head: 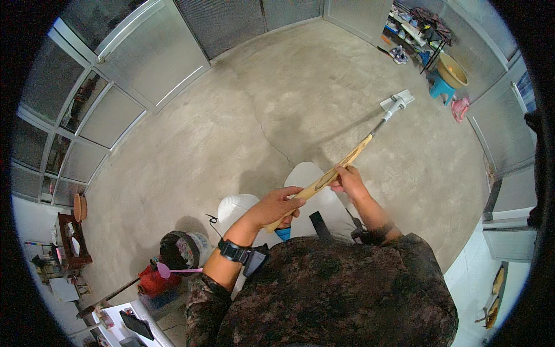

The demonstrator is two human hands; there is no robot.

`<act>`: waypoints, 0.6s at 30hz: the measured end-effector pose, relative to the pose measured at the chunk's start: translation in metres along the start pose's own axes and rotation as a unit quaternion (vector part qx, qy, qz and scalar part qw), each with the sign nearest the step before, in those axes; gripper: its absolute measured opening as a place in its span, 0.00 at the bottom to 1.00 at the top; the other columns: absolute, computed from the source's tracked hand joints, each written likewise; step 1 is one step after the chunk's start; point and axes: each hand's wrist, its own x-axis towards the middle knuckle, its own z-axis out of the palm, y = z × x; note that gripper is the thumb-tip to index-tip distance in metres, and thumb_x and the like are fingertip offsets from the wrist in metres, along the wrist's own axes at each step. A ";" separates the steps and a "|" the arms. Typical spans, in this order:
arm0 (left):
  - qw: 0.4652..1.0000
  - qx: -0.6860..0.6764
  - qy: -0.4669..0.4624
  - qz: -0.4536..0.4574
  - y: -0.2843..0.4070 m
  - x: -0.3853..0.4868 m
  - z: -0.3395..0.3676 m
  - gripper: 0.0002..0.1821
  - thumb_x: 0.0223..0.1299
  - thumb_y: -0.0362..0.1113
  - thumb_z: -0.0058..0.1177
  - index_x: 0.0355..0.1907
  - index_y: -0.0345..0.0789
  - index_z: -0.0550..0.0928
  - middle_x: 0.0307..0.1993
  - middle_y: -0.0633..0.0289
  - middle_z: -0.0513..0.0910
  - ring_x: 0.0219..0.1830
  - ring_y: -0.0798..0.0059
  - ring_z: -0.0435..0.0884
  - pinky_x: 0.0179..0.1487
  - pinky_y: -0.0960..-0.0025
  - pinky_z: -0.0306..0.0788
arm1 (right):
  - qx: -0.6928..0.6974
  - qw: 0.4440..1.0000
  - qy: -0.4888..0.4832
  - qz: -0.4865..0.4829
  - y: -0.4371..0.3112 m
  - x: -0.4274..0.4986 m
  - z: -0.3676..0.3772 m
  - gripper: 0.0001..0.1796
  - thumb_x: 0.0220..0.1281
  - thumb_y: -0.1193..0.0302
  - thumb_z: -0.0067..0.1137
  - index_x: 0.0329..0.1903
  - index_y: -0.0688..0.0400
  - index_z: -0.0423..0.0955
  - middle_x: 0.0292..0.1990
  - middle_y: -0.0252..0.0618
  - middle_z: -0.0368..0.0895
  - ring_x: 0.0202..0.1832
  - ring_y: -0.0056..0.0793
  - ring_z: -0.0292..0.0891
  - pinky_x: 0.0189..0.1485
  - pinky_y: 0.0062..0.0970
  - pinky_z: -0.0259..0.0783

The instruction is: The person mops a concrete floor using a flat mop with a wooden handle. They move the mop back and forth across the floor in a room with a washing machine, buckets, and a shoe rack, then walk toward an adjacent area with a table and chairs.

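Note:
A long handle (319, 184) wrapped in yellowish, wood-patterned material runs diagonally across my lap. My left hand (277, 205) wraps around it close to its lower end. Farther up, my right hand (348, 181) grips the same handle, with its thumb along the top. Beyond the wrapped part, a bare metal tube leads to a white joint and a flat mop head (398, 100), held out over the concrete floor (208, 130) at the upper right. A small blue thing (283, 234) shows beneath my left hand; what it is, I cannot tell.
At lower left stand a bucket (197, 249), a red container (157, 279) and a white table (119, 325). At upper right are a shoe rack (409, 32), shoes (398, 55), and a basin (452, 71) on a blue stool (441, 90). Glazed metal doors (149, 56) border the floor.

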 end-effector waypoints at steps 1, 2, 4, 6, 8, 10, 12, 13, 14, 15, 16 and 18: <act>1.000 0.004 0.012 -0.005 -0.004 0.004 0.002 0.26 0.69 0.40 0.55 0.66 0.37 0.70 0.24 0.66 0.75 0.17 0.84 0.68 0.18 0.76 0.63 | 0.029 1.000 -0.003 0.003 0.003 -0.001 0.006 0.18 0.71 0.64 0.47 0.48 0.69 0.64 0.31 0.47 0.79 0.25 0.32 0.80 0.28 0.29 0.80; 1.000 -0.003 0.017 -0.004 -0.013 0.002 -0.001 0.26 0.68 0.40 0.55 0.66 0.37 0.70 0.25 0.66 0.75 0.17 0.84 0.68 0.18 0.76 0.63 | 0.102 0.994 -0.003 0.033 0.008 0.001 0.020 0.15 0.71 0.66 0.46 0.45 0.67 0.62 0.27 0.43 0.74 0.20 0.28 0.73 0.23 0.29 0.77; 0.999 -0.030 0.020 -0.005 -0.021 0.008 -0.001 0.26 0.68 0.41 0.56 0.66 0.37 0.69 0.25 0.66 0.75 0.17 0.84 0.68 0.18 0.76 0.63 | 0.125 0.992 0.020 0.002 0.010 0.003 0.030 0.13 0.70 0.67 0.46 0.42 0.66 0.61 0.25 0.40 0.71 0.18 0.27 0.69 0.19 0.29 0.73; 0.997 -0.072 0.016 -0.009 -0.029 0.012 -0.001 0.26 0.68 0.40 0.55 0.66 0.36 0.69 0.26 0.65 0.75 0.18 0.83 0.69 0.19 0.76 0.63 | 0.124 0.991 0.051 -0.005 0.012 0.002 0.037 0.12 0.70 0.67 0.46 0.40 0.65 0.61 0.24 0.39 0.68 0.17 0.26 0.67 0.16 0.28 0.69; 0.998 -0.061 0.016 0.006 -0.036 0.014 0.002 0.27 0.68 0.40 0.55 0.66 0.36 0.68 0.27 0.65 0.75 0.18 0.83 0.69 0.19 0.75 0.64 | 0.116 0.991 0.072 -0.009 0.011 0.001 0.039 0.11 0.69 0.68 0.47 0.38 0.64 0.61 0.23 0.38 0.68 0.16 0.26 0.67 0.14 0.27 0.64; 0.998 -0.053 0.023 0.013 -0.040 0.019 0.009 0.27 0.68 0.40 0.55 0.66 0.35 0.68 0.27 0.64 0.75 0.19 0.83 0.69 0.19 0.75 0.64 | 0.094 0.991 0.092 -0.021 0.008 0.002 0.038 0.11 0.68 0.69 0.48 0.36 0.64 0.62 0.23 0.38 0.68 0.16 0.26 0.67 0.13 0.27 0.62; 0.998 -0.053 0.032 0.025 -0.042 0.025 0.014 0.27 0.68 0.39 0.55 0.66 0.35 0.67 0.28 0.64 0.75 0.19 0.82 0.70 0.19 0.74 0.64 | 0.065 0.993 0.101 -0.020 0.005 0.005 0.036 0.12 0.66 0.68 0.51 0.37 0.65 0.64 0.23 0.39 0.69 0.16 0.27 0.67 0.14 0.28 0.62; 0.997 -0.054 0.041 0.023 -0.044 0.027 0.017 0.27 0.68 0.38 0.55 0.67 0.35 0.67 0.28 0.63 0.76 0.19 0.82 0.69 0.19 0.74 0.65 | 0.046 0.994 0.100 -0.017 0.005 0.007 0.034 0.14 0.65 0.67 0.52 0.40 0.67 0.65 0.23 0.39 0.70 0.16 0.28 0.67 0.14 0.29 0.63; 0.997 -0.059 0.045 0.026 -0.045 0.029 0.020 0.28 0.68 0.38 0.55 0.67 0.36 0.67 0.28 0.63 0.76 0.18 0.82 0.69 0.19 0.73 0.65 | 0.021 0.994 0.108 -0.008 0.004 0.011 0.033 0.16 0.63 0.66 0.54 0.42 0.68 0.66 0.23 0.39 0.71 0.16 0.28 0.68 0.15 0.29 0.64; 0.996 -0.069 0.050 0.020 -0.048 0.032 0.024 0.28 0.67 0.37 0.55 0.68 0.36 0.66 0.28 0.63 0.76 0.18 0.81 0.69 0.20 0.73 0.65 | 0.016 0.995 0.092 -0.016 0.004 0.013 0.030 0.16 0.62 0.66 0.55 0.42 0.68 0.66 0.23 0.39 0.71 0.16 0.28 0.67 0.15 0.30 0.63; 0.996 -0.064 0.056 0.032 -0.050 0.033 0.028 0.28 0.67 0.37 0.55 0.68 0.36 0.66 0.28 0.63 0.76 0.18 0.81 0.69 0.20 0.73 0.65 | 0.006 0.996 0.086 -0.018 0.004 0.016 0.028 0.16 0.62 0.67 0.56 0.42 0.68 0.66 0.22 0.39 0.71 0.15 0.28 0.67 0.14 0.30 0.62; 0.995 -0.063 0.071 0.038 -0.055 0.039 0.039 0.28 0.67 0.37 0.55 0.67 0.36 0.66 0.28 0.63 0.76 0.18 0.81 0.69 0.19 0.73 0.65 | -0.014 0.997 0.077 -0.023 0.005 0.019 0.020 0.16 0.60 0.67 0.57 0.41 0.68 0.66 0.21 0.38 0.71 0.15 0.28 0.67 0.14 0.30 0.61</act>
